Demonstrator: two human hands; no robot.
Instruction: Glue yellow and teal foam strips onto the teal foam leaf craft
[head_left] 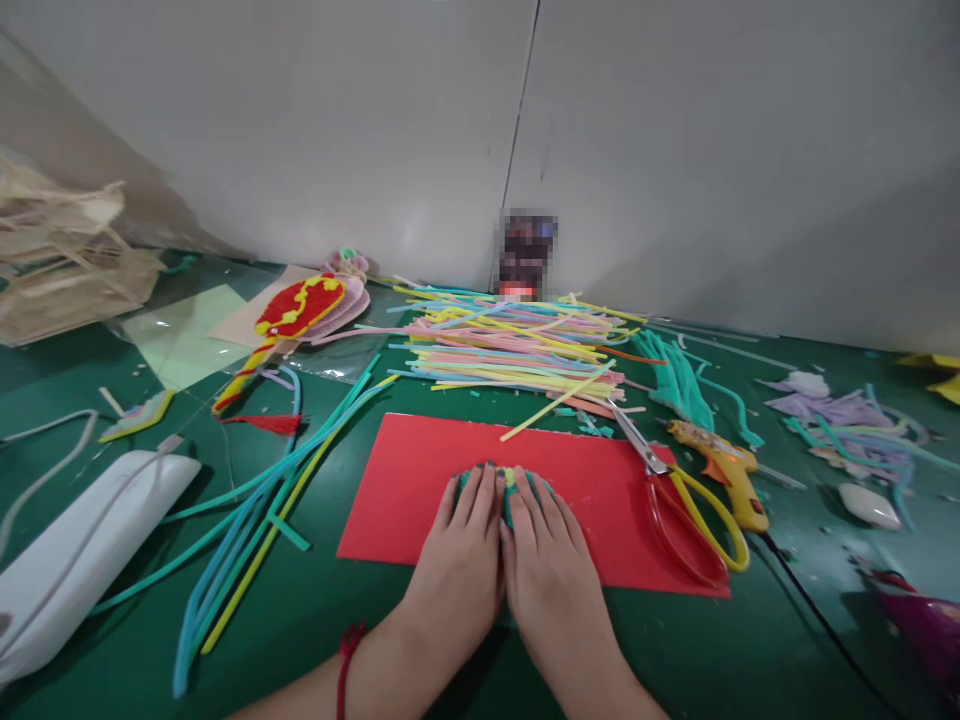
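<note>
My left hand (465, 545) lies flat, fingers stretched forward, on a small teal and yellow fuzzy piece (511, 484). Beside it my right hand (553, 560) rests flat on the same piece, with the thumbs side by side. Most of the piece is hidden under my palms, so its shape does not show. Under both hands is a red rectangular board (420, 470). Scissors (660, 480) with red and yellow handles lie across the board's right end. One loose pale yellow pipe cleaner (559, 400) crosses its far edge.
A pile of pastel pipe cleaners (510, 345) lies behind the board, near a phone (525, 255) against the wall. To the right are a yellow glue gun (724, 470) and a teal bundle (675, 380). On the left are a red fuzzy fan (300, 308) and a white case (97, 550).
</note>
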